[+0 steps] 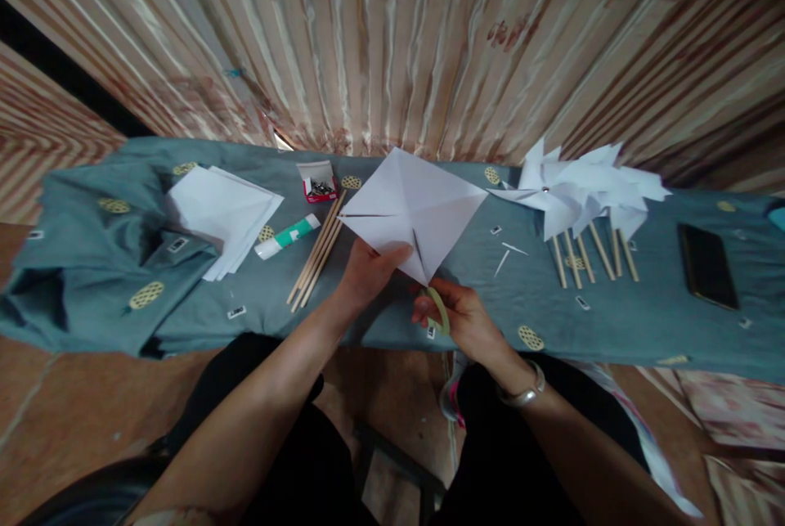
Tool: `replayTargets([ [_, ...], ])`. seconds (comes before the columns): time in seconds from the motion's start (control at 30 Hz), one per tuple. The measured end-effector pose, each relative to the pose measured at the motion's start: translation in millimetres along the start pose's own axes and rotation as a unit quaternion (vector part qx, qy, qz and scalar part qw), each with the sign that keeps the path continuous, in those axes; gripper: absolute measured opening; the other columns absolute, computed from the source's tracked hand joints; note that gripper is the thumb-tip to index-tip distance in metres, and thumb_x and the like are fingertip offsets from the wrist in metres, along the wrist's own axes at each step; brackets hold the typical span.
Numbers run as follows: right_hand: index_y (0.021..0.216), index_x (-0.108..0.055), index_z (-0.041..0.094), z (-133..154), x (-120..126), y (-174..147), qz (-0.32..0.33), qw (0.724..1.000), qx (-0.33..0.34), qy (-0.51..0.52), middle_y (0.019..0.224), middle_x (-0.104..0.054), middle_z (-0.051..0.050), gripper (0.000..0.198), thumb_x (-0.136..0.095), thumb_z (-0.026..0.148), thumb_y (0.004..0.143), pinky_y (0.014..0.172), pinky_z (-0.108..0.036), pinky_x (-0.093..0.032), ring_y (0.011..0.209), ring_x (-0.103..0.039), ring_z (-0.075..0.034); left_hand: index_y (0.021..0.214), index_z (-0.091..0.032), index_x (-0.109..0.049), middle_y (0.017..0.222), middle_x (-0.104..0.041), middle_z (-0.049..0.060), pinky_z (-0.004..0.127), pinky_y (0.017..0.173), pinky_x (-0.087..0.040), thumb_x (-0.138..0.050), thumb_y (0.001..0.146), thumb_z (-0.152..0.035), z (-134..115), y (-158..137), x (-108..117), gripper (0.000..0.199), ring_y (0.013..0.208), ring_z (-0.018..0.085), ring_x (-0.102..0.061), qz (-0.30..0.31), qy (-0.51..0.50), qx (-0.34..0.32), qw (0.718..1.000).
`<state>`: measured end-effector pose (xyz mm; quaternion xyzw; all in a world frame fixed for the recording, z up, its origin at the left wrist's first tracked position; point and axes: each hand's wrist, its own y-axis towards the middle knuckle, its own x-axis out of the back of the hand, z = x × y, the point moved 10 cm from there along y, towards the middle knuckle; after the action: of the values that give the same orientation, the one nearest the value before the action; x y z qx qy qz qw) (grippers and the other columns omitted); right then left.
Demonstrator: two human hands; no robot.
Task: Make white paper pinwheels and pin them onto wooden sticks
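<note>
A square sheet of white paper [423, 191], creased along its diagonals, is held up over the table with a corner toward me. My left hand [371, 268] grips its near left edge, thumb on top. One slit runs inward from the left corner, and another from the near corner. My right hand [459, 309] is closed round the yellow-green handle of a pair of scissors [438, 312] just below the near corner. The paper hides most of the blades, so whether they touch it I cannot tell.
Left on the cloth-covered table [343, 330] are stacked paper sheets [230, 211], a glue stick [288, 236], wooden sticks [316, 252] and a small red-and-white box of metal pins [319, 182]. To the right lie several paper pinwheels [589, 191], thin paper scraps [503, 263] and a phone [708, 264].
</note>
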<state>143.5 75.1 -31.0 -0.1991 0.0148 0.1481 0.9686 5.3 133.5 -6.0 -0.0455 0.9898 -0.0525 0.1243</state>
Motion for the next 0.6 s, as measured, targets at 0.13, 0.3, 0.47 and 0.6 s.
replayTargets([
  [0.13, 0.080, -0.066, 0.020, 0.7, -0.2, 0.4, -0.004, 1.000, 0.000, -0.001, 0.061, -0.067, 0.001, 0.052, -0.082, 0.065, 0.060, 0.050, -0.025, -0.046, 0.051, -0.057, -0.012, 0.073, -0.014, -0.068, 0.069, -0.068, 0.001, 0.028, 0.063, -0.049, -0.077, 0.059, -0.028, 2.8, 0.6, -0.7, 0.022, 0.065, 0.016, -0.060, 0.002, -0.005, 0.007, 1.000],
  [0.3, 0.080, -0.066, 0.021, -2.7, 0.4, 1.4, -0.009, 1.000, -0.005, 0.003, 0.060, -0.066, 0.002, 0.052, -0.084, 0.064, 0.059, 0.050, -0.025, -0.047, 0.051, -0.057, -0.012, 0.069, -0.015, -0.066, 0.066, -0.066, 0.001, 0.028, 0.061, -0.048, -0.076, 0.059, -0.028, 1.6, 0.4, -0.1, 0.019, 0.062, 0.015, -0.058, -0.002, -0.004, 0.005, 1.000],
  [0.47, 0.080, -0.066, 0.020, -1.0, 1.0, 0.9, -0.003, 1.000, 0.010, -0.011, 0.063, -0.067, 0.001, 0.049, -0.080, 0.065, 0.065, 0.049, -0.025, -0.045, 0.052, -0.057, -0.012, 0.070, -0.015, -0.067, 0.067, -0.067, 0.002, 0.029, 0.062, -0.049, -0.075, 0.060, -0.028, 2.8, -2.5, -3.5, 0.018, 0.062, 0.016, -0.059, 0.011, 0.011, 0.024, 1.000],
  [0.6, 0.076, -0.065, 0.020, 0.5, 0.8, 0.9, -0.002, 1.000, 0.019, -0.015, 0.063, -0.067, 0.000, 0.048, -0.079, 0.065, 0.066, 0.049, -0.024, -0.044, 0.052, -0.057, -0.012, 0.069, -0.014, -0.067, 0.066, -0.067, 0.002, 0.028, 0.061, -0.049, -0.075, 0.059, -0.028, 1.8, -2.5, -4.7, 0.019, 0.062, 0.016, -0.060, 0.017, 0.002, 0.011, 1.000],
])
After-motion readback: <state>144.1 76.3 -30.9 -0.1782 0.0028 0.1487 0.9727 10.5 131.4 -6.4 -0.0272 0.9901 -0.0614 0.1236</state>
